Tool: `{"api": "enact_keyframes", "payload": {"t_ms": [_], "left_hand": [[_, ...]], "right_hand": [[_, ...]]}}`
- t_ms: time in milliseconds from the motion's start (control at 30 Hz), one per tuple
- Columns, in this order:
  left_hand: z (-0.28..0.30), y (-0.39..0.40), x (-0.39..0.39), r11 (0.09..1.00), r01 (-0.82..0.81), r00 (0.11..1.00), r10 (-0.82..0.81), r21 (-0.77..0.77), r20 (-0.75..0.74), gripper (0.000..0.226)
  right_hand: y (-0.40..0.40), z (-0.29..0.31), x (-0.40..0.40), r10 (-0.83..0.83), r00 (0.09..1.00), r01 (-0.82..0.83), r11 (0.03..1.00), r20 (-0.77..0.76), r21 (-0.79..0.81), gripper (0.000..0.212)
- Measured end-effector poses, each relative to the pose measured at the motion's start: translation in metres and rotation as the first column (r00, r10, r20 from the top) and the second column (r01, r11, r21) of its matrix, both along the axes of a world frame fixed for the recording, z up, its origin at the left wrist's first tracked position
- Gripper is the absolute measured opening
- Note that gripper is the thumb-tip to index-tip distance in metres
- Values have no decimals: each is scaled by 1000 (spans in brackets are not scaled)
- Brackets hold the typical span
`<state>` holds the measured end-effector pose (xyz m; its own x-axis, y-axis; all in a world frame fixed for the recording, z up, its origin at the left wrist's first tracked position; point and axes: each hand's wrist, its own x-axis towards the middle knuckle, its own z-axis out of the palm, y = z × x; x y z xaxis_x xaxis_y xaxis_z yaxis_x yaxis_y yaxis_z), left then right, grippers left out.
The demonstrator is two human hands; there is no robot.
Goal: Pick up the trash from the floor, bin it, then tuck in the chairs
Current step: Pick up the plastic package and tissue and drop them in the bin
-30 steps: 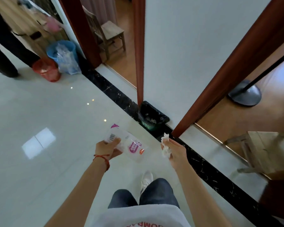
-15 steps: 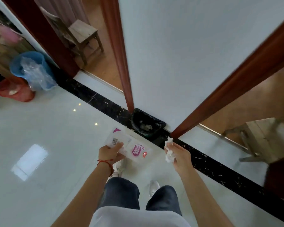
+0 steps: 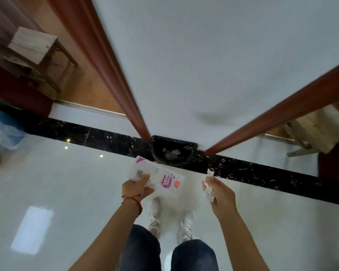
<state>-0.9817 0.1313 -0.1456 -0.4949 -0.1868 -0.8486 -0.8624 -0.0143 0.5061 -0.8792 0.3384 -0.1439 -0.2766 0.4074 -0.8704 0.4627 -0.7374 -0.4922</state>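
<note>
Through the head camera, the person stood facing a black-lined bin [image 3: 171, 153] set at twelve o'clock against the wall [image 3: 204, 65], between two reddish door frames. The left hand [image 3: 135, 187] pinched a white plastic wrapper [image 3: 157, 176] with pink print by its near edge, thumb on top, so the far end reached toward the bin's near rim. The right hand [image 3: 220, 189], at about one o'clock, curled round a crumpled tissue [image 3: 209, 184] and held it short of the bin. Both pieces seemed carried forward ready for dropping in. Scraps already lay inside the liner. Wooden chairs waited at ten o'clock [image 3: 33, 49] and three o'clock [image 3: 313, 130], apparently not yet tucked in.
</note>
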Motion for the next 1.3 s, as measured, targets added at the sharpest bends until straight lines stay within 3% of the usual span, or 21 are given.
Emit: {"api": "enact_keyframes", "payload": {"t_ms": [300, 367, 467, 533, 700, 900, 1033, 1167, 1233, 1300], "left_hand": [[-60, 20, -26, 993, -117, 993, 116, 30, 36, 9], [-75, 22, -31, 995, -100, 994, 99, 25, 44, 9], [-94, 24, -37, 996, -86, 994, 86, -9, 64, 17], [-104, 29, -41, 995, -98, 992, 99, -9, 76, 18], [-121, 50, -51, 991, -130, 987, 127, 21, 102, 14], [-139, 81, -74, 992, -110, 989, 103, 67, 107, 28], [-148, 90, -86, 998, 2, 985, -13, 58, 175, 40], [-153, 85, -86, 973, 222, 968, -212, -61, 131, 42], [-152, 78, -80, 847, 468, 879, -475, -253, 35, 45], [-146, 71, -69, 664, 620, 717, -696, -419, -42, 43]], "right_hand": [[5, -51, -17, -57, 998, 57, 998, -17, 2, 9], [7, -64, -22, -21, 999, 22, 1000, -30, 15, 1], [6, -77, -28, 68, 997, -67, 997, -44, 24, 23], [6, -83, -30, 83, 996, -82, 996, -33, 29, 25], [16, -95, -27, -65, 997, 65, 998, -31, 1, 3], [25, -106, -19, -79, 995, 79, 997, -58, -10, 18], [25, -113, -21, -78, 995, 77, 997, -55, -15, 19], [22, -117, -27, -45, 999, 45, 999, -1, -2, 7], [20, -120, -32, 15, 999, -16, 999, 31, 42, 13], [16, -124, -40, 85, 993, -92, 991, 82, 97, 24]]}}
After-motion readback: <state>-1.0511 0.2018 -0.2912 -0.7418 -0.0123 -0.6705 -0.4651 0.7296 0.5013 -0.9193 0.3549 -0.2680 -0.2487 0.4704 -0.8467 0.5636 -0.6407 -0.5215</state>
